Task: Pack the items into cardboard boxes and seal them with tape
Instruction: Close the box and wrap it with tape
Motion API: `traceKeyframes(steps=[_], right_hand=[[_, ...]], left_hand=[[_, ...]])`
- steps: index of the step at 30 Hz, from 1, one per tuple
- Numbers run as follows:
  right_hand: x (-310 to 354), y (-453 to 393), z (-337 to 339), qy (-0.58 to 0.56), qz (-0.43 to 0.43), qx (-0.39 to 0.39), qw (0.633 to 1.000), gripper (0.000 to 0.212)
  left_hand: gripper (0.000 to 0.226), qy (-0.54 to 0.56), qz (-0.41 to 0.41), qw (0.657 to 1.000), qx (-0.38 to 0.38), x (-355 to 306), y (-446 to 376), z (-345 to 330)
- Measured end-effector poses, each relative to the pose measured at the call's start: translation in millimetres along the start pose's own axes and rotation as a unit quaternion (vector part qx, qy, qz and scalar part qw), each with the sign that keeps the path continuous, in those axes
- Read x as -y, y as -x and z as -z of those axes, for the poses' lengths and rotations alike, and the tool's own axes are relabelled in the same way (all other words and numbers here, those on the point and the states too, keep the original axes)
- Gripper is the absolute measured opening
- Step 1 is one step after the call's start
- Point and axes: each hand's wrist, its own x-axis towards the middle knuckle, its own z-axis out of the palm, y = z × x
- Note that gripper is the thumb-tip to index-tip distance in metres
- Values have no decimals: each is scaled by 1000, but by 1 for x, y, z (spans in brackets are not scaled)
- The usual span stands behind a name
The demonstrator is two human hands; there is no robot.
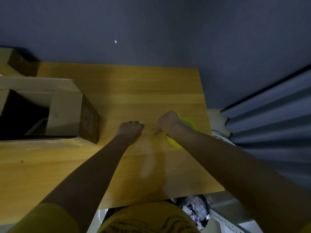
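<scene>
Gripping: my right hand (169, 122) curls round the yellow tape roll (188, 127) near the wooden bench's (134, 91) right edge.
Left hand (132, 129): fisted, holding nothing I can see, just beside the roll.
Open brown cardboard box (67, 113): at the bench's left edge.

No legible text, brand, number or sign is shown anywhere. A faint printed mark is seen on the side wall of the cardboard box (87, 118), but it is too dim and blurred to be read. Black lettering-like marks are carried on the yellow garment (148, 222) at the bottom edge, yet no word or letter can be made out there.
</scene>
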Motion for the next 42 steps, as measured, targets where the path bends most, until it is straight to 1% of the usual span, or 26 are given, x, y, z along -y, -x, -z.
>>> traceKeyframes(steps=[2, 5, 7, 8, 12, 14, 15, 17, 18, 21, 23, 24, 28, 32, 35, 36, 37, 38, 39, 40, 41, 42], right_hand=[[-1, 0, 0, -3, 0, 2, 1000, 26], [-2, 3, -1, -19, -18, 12, 1000, 24], [4, 6, -4, -37, -29, 18, 999, 31], [9, 8, -7, -56, -38, 19, 998, 32], [28, 17, -19, -138, -71, 39, 987, 22], [31, 24, -20, -175, -75, 46, 981, 23], [31, 29, -22, -184, -72, 36, 980, 22], [26, 38, -30, -210, -80, -7, 974, 12], [22, 40, -36, -244, -98, -37, 964, 13], [6, 37, -49, -332, -179, -127, 918, 32], [-7, 24, -51, -353, -206, -187, 893, 35], [-13, 13, -50, -365, -207, -202, 885, 35], [-28, -35, -44, -404, -201, -192, 871, 35], [-31, -73, -45, -377, -164, -193, 891, 39], [-32, -82, -48, -383, -143, -184, 894, 38], [-32, -81, -48, -395, -139, -196, 887, 35], [-32, -78, -47, -425, -143, -216, 867, 30], [-30, -73, -45, -476, -153, -241, 832, 25], [-28, -66, -41, -544, -166, -261, 780, 21], [-26, -58, -36, -630, -173, -253, 714, 20], [-24, -47, -30, -722, -168, -218, 634, 23], [-21, -36, -23, -797, -165, -167, 557, 30]], left_hand=[[24, -8, 12, 1000, 6, 6, 2, -2], [21, 14, 55, 998, 5, 15, 6, -4], [21, 36, 79, 996, 2, 16, 7, -2], [22, 45, 82, 996, 3, 15, 6, -1], [26, 74, 79, 994, 1, 6, 4, 3], [27, 87, 72, 994, -1, 0, 6, 3], [27, 91, 70, 993, -1, -2, 8, 3], [26, 100, 79, 992, -9, -6, 11, 4], [26, 105, 88, 990, -16, -6, 12, 5], [25, 113, 110, 987, -41, -5, 19, 7], [25, 120, 116, 985, -45, -4, 23, 8], [26, 127, 118, 984, -42, -4, 25, 8], [26, 150, 127, 980, -44, -3, 29, 5], [23, 171, 137, 974, -61, -2, 30, -1], [21, 187, 133, 970, -84, -4, 28, -1], [20, 191, 131, 968, -94, -5, 27, 0], [20, 196, 130, 967, -101, -7, 27, 2], [20, 202, 130, 965, -109, -8, 27, 4], [20, 206, 131, 962, -120, -10, 26, 6], [20, 204, 132, 961, -130, -11, 26, 10], [20, 196, 132, 962, -139, -13, 27, 14], [20, 183, 130, 963, -147, -16, 28, 18]])
